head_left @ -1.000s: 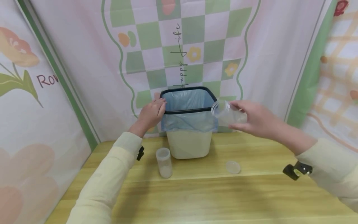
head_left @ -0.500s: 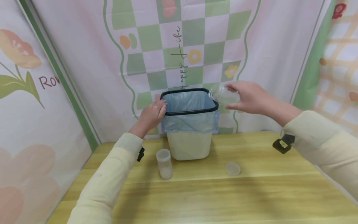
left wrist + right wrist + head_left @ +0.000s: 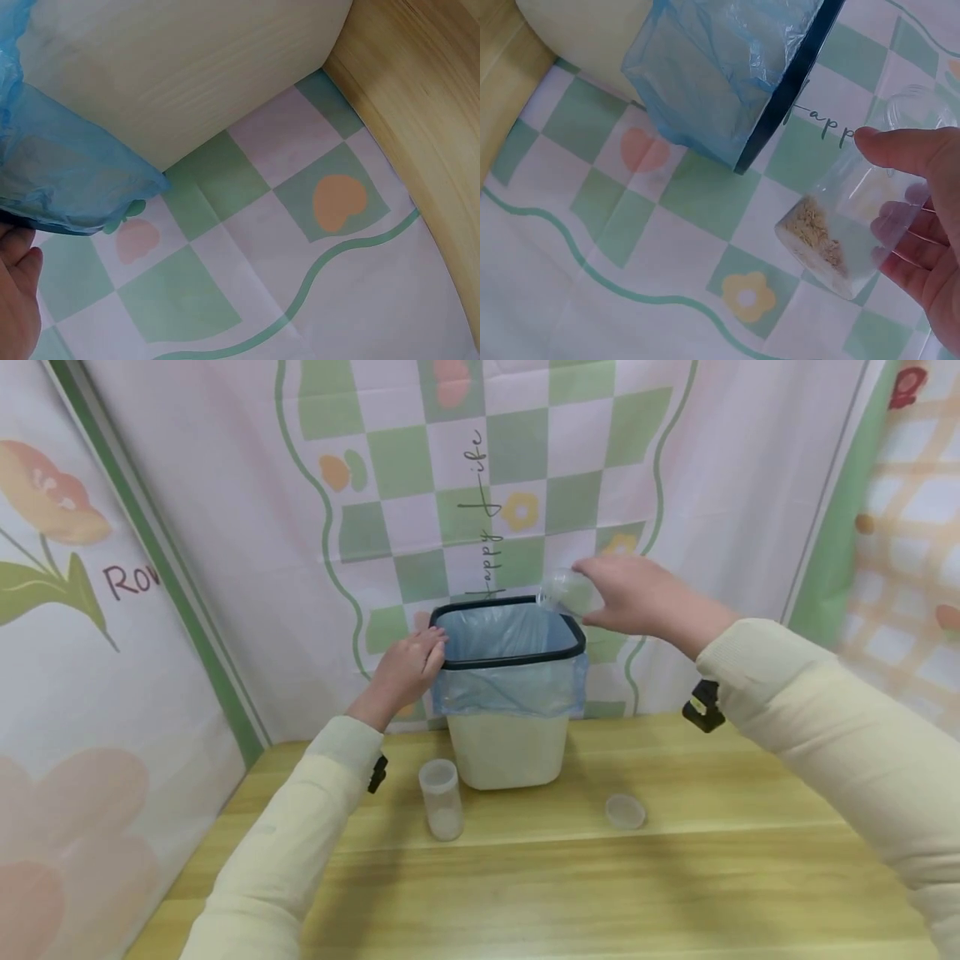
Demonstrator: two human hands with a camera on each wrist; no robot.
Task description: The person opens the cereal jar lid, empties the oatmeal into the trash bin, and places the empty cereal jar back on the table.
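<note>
At the left corner of the trash can's rim, my left hand (image 3: 408, 667) grips the black edge over the blue liner. Only part of that hand (image 3: 19, 292) shows in the left wrist view. My right hand (image 3: 641, 597) holds a clear plastic jar (image 3: 566, 592) above the right side of the trash can (image 3: 510, 747), tilted with its mouth toward the opening. In the right wrist view, light-brown crumbly bits (image 3: 816, 236) lie at the base of the jar (image 3: 862, 210), between thumb and fingers. The inside of the can's bottom is hidden.
A frosted clear jar (image 3: 441, 802) without a lid stands on the wooden table (image 3: 525, 893), front left of the can. A round translucent lid (image 3: 625, 812) lies flat to the right. Behind hangs a checked curtain (image 3: 517, 443).
My right hand has lifted the jar and carried it left, over the trash can's right rim, tilting it more. The left hand has stayed on the rim.
</note>
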